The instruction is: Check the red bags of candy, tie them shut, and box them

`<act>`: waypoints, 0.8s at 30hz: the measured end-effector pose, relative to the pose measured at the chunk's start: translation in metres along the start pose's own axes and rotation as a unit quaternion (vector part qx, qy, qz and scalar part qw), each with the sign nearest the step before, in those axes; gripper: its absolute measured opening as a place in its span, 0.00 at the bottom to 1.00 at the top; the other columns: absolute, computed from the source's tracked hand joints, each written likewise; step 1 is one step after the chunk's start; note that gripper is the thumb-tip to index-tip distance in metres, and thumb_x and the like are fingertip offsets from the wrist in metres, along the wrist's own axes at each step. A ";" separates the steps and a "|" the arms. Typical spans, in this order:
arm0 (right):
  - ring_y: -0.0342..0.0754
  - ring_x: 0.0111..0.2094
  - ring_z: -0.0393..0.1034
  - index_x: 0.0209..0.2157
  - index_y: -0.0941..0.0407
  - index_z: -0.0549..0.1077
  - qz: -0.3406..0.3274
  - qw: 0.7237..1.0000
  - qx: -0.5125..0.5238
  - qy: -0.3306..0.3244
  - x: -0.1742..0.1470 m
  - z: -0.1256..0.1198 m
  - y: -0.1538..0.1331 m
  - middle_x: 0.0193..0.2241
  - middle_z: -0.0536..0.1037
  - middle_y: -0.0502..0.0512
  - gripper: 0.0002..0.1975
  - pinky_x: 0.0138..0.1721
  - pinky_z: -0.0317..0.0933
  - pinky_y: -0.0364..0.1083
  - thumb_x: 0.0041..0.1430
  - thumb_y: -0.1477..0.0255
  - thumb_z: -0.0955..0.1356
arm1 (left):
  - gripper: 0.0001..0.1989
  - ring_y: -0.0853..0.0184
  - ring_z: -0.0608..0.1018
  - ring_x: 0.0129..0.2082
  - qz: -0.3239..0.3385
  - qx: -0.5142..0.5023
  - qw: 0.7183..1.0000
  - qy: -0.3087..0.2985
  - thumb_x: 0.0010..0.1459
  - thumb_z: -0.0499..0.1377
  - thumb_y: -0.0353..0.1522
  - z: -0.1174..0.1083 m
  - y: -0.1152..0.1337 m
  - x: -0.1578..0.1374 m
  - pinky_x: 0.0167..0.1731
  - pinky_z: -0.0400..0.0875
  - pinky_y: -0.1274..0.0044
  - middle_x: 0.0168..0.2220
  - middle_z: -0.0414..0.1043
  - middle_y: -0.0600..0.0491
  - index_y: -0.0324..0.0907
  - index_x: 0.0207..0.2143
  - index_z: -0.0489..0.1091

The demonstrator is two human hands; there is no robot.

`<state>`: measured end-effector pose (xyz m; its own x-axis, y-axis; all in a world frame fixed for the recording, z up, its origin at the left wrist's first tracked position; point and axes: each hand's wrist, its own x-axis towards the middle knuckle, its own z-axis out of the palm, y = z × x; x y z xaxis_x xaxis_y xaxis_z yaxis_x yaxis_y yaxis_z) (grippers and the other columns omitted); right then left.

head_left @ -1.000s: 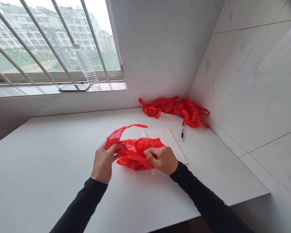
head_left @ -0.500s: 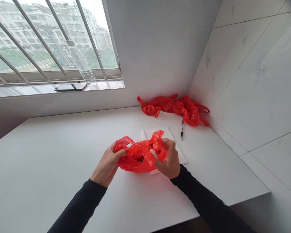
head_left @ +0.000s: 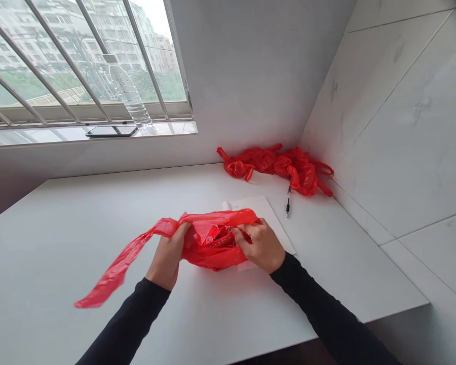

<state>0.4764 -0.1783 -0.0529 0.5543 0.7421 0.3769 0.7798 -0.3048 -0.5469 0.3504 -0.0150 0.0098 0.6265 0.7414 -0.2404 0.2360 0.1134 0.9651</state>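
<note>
A red plastic bag (head_left: 213, 261) is stretched between my two hands above the white table, its mouth spread towards me. Inside it show several small red packets (head_left: 222, 238) with printed marks; their kind I cannot make out. My left hand (head_left: 169, 253) is closed on the bag's left rim, thumb over the top, and a long strip of the bag hangs out past it to the lower left. At the right rim, my right hand (head_left: 264, 246) pinches the plastic, its thumb reaching in beside the packets.
An open notebook (head_left: 275, 223) lies under and behind the bag, with a pen (head_left: 288, 204) to its right. Several crumpled red bags (head_left: 266, 162) lie against the back wall. On the windowsill are a water bottle (head_left: 131, 96) and a dark flat device (head_left: 112, 131).
The bag's mouth has been pulled wider, so the packets show more. A strip that lay across the opening now trails out to the left.
</note>
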 end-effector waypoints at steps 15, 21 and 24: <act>0.55 0.51 0.69 0.55 0.55 0.72 -0.110 0.991 0.016 -0.081 -0.002 0.010 0.009 0.49 0.76 0.59 0.20 0.51 0.67 0.53 0.61 0.75 0.69 | 0.14 0.70 0.66 0.28 -0.044 -0.067 0.992 -0.101 0.55 0.64 0.42 0.006 0.004 -0.010 0.24 0.63 0.81 0.28 0.62 0.55 0.42 0.27 0.69; 0.53 0.46 0.71 0.52 0.56 0.73 0.037 0.999 0.015 -0.011 -0.001 0.010 0.012 0.44 0.77 0.58 0.15 0.48 0.69 0.52 0.66 0.67 0.67 | 0.11 0.67 0.71 0.32 -0.049 -0.074 0.988 -0.123 0.55 0.64 0.41 0.008 0.007 -0.012 0.26 0.66 0.81 0.32 0.68 0.53 0.43 0.33 0.74; 0.55 0.47 0.70 0.54 0.54 0.72 0.074 0.997 -0.014 -0.007 -0.002 0.010 0.011 0.45 0.75 0.58 0.17 0.46 0.69 0.52 0.66 0.66 0.67 | 0.09 0.65 0.72 0.33 -0.047 -0.060 0.989 -0.124 0.53 0.66 0.38 0.008 0.005 -0.011 0.28 0.68 0.80 0.33 0.70 0.53 0.43 0.34 0.75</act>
<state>0.4812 -0.1769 -0.0669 0.6596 0.6962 0.2832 0.6980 -0.4279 -0.5742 0.3510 -0.0278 0.0167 0.7727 0.5403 -0.3333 0.2217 0.2624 0.9392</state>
